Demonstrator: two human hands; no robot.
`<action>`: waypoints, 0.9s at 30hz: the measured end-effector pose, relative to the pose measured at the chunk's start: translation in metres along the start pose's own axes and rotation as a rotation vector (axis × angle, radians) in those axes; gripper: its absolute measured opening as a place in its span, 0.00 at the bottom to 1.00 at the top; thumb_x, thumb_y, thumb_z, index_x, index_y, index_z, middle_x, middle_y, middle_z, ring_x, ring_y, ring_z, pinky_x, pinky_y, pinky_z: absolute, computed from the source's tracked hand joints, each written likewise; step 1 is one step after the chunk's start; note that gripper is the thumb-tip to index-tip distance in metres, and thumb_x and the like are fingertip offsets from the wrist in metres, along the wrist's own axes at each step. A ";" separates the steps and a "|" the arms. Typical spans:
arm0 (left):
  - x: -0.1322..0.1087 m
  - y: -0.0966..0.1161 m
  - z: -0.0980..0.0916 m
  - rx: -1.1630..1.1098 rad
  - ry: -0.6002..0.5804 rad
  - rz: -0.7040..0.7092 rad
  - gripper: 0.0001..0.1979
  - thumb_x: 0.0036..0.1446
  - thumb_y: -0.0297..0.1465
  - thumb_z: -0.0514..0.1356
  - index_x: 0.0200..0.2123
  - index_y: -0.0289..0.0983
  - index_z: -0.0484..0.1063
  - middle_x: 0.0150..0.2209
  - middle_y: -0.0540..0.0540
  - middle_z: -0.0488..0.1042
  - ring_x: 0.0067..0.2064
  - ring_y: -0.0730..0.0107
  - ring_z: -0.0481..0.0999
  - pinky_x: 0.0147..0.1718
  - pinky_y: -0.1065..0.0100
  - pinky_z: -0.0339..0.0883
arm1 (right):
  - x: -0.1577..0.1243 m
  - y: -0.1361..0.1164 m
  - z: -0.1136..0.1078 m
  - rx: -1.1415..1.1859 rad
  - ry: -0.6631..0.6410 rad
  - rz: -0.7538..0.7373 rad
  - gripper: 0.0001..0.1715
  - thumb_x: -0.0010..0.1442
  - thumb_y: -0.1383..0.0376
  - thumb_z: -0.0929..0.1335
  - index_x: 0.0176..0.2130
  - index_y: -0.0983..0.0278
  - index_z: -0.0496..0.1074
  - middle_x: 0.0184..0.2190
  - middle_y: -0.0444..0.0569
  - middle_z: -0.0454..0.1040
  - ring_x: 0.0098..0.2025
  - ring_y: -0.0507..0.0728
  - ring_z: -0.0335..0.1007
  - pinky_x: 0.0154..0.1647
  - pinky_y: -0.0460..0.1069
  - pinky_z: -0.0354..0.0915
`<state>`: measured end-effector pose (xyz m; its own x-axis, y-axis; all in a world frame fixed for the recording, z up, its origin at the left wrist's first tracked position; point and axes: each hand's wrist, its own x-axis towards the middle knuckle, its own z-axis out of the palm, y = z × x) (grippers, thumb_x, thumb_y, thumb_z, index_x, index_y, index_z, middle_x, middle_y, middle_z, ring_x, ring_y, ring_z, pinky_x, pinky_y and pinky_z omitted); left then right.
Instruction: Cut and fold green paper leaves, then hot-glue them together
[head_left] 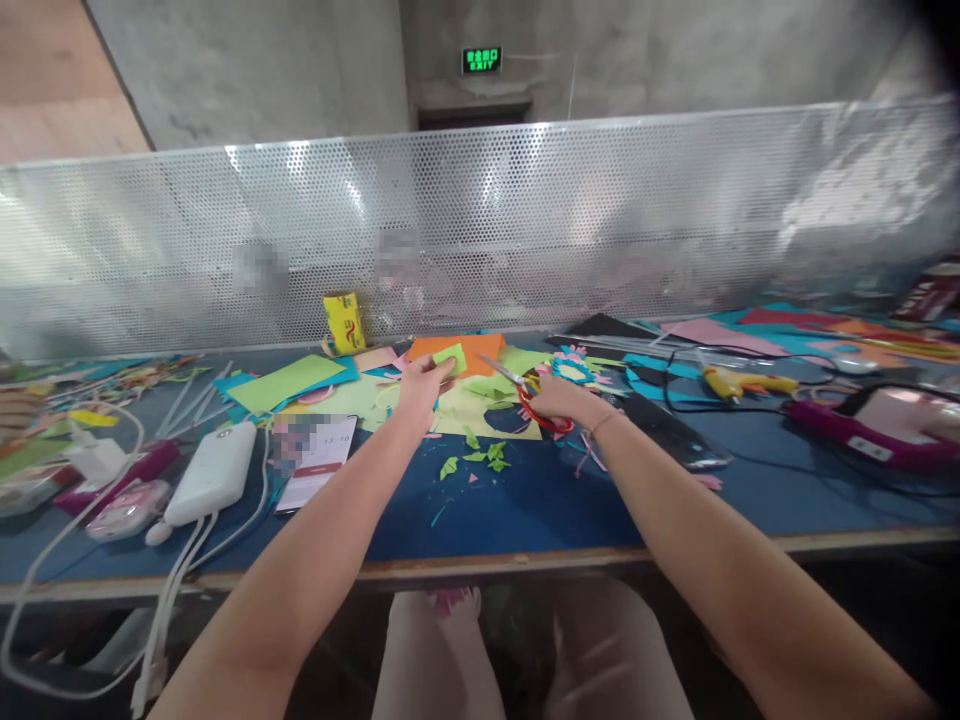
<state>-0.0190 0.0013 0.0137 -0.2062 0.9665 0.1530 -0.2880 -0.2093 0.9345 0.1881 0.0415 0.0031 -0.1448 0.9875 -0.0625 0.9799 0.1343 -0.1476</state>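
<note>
My left hand (421, 388) is closed in a pinch on a small light-green paper piece (451, 358), held just above the blue table (525, 510). My right hand (556, 400) grips red-handled scissors (525, 392), whose blades point left toward the green piece with a short gap between them. Under both hands lie a pale yellow sheet (465, 412) and an orange sheet (480, 350). Small green paper scraps (480, 460) are scattered on the table in front of my hands.
A phone (315, 460), a white power bank (212, 472) with cables and pink devices lie at left. A yellow glue gun (739, 382), black cables and a magenta tool (862, 430) lie at right. Coloured paper sheets cover the back; a perforated metal screen (525, 220) stands behind the table.
</note>
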 end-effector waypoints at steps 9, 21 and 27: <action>0.002 0.004 0.000 -0.152 0.002 0.060 0.10 0.37 0.26 0.64 0.26 0.33 0.68 0.25 0.50 0.70 0.27 0.78 0.70 0.33 0.71 0.64 | -0.009 -0.009 -0.006 0.626 0.241 -0.195 0.21 0.51 0.51 0.63 0.35 0.65 0.62 0.29 0.49 0.69 0.28 0.53 0.65 0.25 0.46 0.59; -0.005 0.015 0.005 -0.256 -0.043 0.056 0.09 0.40 0.22 0.62 0.27 0.34 0.65 0.28 0.50 0.70 0.29 0.78 0.71 0.35 0.71 0.66 | -0.022 -0.040 0.009 0.961 -0.013 -0.481 0.19 0.49 0.52 0.65 0.32 0.64 0.64 0.29 0.45 0.66 0.26 0.49 0.64 0.25 0.45 0.61; -0.005 0.013 0.004 -0.230 -0.104 0.077 0.09 0.37 0.23 0.64 0.26 0.33 0.68 0.26 0.50 0.71 0.28 0.78 0.71 0.35 0.71 0.66 | -0.031 -0.046 0.002 0.953 -0.077 -0.509 0.19 0.50 0.51 0.63 0.29 0.65 0.62 0.27 0.44 0.63 0.23 0.48 0.60 0.23 0.46 0.59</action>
<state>-0.0179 -0.0052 0.0265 -0.1422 0.9540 0.2640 -0.4827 -0.2997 0.8229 0.1474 0.0049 0.0096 -0.5456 0.8214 0.1663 0.2969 0.3749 -0.8782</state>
